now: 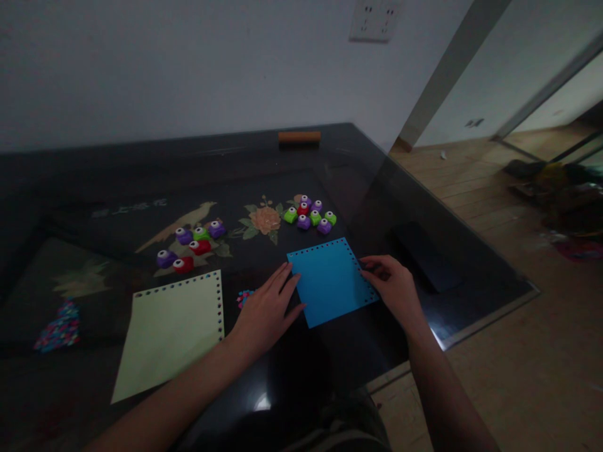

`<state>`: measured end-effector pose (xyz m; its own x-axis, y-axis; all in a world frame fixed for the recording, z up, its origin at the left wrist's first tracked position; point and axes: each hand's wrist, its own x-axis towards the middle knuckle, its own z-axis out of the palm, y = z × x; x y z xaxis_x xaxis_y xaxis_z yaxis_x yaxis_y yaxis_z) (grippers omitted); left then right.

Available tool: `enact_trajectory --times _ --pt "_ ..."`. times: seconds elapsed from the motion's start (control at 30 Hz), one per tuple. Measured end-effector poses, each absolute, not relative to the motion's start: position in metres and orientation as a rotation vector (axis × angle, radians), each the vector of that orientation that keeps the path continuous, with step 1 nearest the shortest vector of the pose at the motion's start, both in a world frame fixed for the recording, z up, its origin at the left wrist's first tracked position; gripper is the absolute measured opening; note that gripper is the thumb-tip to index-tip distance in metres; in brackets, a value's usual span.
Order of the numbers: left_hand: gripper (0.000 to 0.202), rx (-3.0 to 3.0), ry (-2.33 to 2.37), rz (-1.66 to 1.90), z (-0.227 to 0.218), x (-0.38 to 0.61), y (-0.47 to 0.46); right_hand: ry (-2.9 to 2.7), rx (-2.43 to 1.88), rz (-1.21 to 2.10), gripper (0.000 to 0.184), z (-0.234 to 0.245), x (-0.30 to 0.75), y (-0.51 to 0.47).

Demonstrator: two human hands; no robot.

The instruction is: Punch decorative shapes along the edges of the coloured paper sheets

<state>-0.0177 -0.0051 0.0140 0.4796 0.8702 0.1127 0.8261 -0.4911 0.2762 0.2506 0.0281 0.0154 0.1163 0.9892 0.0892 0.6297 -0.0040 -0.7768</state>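
Both hands lie open, left hand and right hand touching the blue sheet

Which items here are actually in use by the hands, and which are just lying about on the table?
In use:
- blue sheet, punched along its edges, touched by both hands
- left hand
- right hand

Lying about:
- pale green sheet
- two clusters of small punches
- confetti pile
- orange block

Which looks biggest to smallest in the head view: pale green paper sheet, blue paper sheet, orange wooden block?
1. Pale green paper sheet
2. Blue paper sheet
3. Orange wooden block, though it lies farthest from the camera.
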Motion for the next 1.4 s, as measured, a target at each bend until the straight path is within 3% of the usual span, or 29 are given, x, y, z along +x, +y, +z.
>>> enact_trajectory --times 0.63,1.4 --pt "0.05 2.46 1.349 0.195 0.029 -0.021 -0.009 -1.23 -1.619 0.884 0.029 0.014 0.254 0.024" --pt "0.045 2.461 1.359 0.226 0.026 -0.018 -0.011 -1.222 -1.584 0.941 0.026 0.012 0.254 0.024"
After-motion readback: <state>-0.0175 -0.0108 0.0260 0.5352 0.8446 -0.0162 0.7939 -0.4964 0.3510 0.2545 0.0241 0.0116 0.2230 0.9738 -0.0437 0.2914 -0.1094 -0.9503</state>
